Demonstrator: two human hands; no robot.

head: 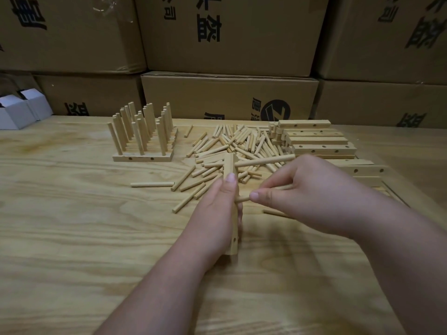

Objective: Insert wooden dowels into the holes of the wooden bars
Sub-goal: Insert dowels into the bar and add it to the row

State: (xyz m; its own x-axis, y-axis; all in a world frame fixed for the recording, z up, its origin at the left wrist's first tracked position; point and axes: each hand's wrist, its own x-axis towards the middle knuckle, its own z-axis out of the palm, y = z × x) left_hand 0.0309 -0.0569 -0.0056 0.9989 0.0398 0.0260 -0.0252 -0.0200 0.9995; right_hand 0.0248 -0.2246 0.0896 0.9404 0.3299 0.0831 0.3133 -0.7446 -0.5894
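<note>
Head view: the left hand (pixel 217 209) grips a wooden bar (pixel 231 213) upright near the bench's (pixel 72 238) middle, 1 dowel (pixel 264 161) already seated. The right hand (pixel 312 194) pinches a second dowel (pixel 243 199) at a lower hole — not clearly in yet. Finished bars (pixel 145 139) stand toward the far-left edge; loose dowels (pixel 232 146) and unfilled bars (pixel 316 141) remain. The boxes' (pixel 229 97) print is Chinese, too cropped to read.

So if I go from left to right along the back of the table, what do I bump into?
White boxes → finished bars with dowels standing up → pile of loose dowels → stack of drilled wooden bars.
</note>
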